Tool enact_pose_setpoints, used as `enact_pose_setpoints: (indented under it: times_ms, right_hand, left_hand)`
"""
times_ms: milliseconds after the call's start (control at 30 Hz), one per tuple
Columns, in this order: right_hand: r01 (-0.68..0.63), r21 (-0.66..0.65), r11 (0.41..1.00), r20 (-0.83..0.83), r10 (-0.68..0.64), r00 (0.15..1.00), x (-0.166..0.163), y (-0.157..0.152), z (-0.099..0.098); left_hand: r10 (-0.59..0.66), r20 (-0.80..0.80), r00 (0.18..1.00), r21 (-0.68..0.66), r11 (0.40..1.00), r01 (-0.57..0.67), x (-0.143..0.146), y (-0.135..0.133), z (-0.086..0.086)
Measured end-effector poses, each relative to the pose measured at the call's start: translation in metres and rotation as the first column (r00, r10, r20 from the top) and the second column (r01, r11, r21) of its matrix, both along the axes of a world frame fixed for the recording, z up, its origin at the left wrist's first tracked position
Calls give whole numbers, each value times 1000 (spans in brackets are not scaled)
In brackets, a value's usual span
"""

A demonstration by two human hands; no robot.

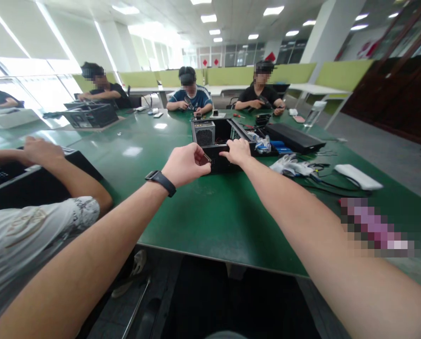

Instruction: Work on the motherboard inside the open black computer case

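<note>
On the green table in front of me lies an open black computer case (pixel 219 165) with a grey power supply (pixel 204 136) in its left part. My left hand (pixel 186 165), a dark watch on its wrist, pinches a small thin plate-like piece (pixel 206 158) at the case's near left side. What exactly this piece is, I cannot make out. Over the case's near wall my right hand (pixel 239 151) is hooked, fingers on the top rim and thumb pointing left along the outer face. Its fingertips are partly hidden.
Right of the case are a long black panel (pixel 295 137), white gloves (pixel 290 165), cables (pixel 332 181), a white box (pixel 359 176) and a bottle (pixel 314 114). At left, a neighbour's arm (pixel 72 172) rests over another black case (pixel 90 165). Several people sit across the table.
</note>
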State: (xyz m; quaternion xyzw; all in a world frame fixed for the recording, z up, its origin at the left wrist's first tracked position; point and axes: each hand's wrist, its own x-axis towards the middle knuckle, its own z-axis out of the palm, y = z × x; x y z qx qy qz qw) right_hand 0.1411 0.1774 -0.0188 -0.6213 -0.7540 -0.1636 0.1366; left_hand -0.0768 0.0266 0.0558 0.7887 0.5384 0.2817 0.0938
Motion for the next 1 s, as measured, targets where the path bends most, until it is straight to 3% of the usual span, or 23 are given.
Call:
enact_pose_setpoints:
  times_ms: [133,300,467,633,833,1000]
  right_hand:
    - [-18,-4,1000,11,18,1000,1,-12,-2]
    - [-37,14,999,-11,37,999,-3,-53,-7]
    - [-80,56,995,-29,82,996,-2,-124,-10]
    - [-149,73,986,-37,152,988,7,-219,-10]
    - [-228,57,972,-118,233,965,18,-317,-9]
    - [-264,49,963,-231,268,935,21,-364,-8]
  left_hand:
    - [-4,43,999,21,1000,3,-8,2,-1]
    - [-1,73,997,82,997,-5,-13,6,2]
    - [-11,14,1000,109,994,9,-6,2,14]
    - [-92,-206,974,67,992,107,15,-4,13]
    - [-230,-525,820,-88,972,216,45,-6,-17]
    - [-331,-676,658,-260,943,206,66,-10,-35]
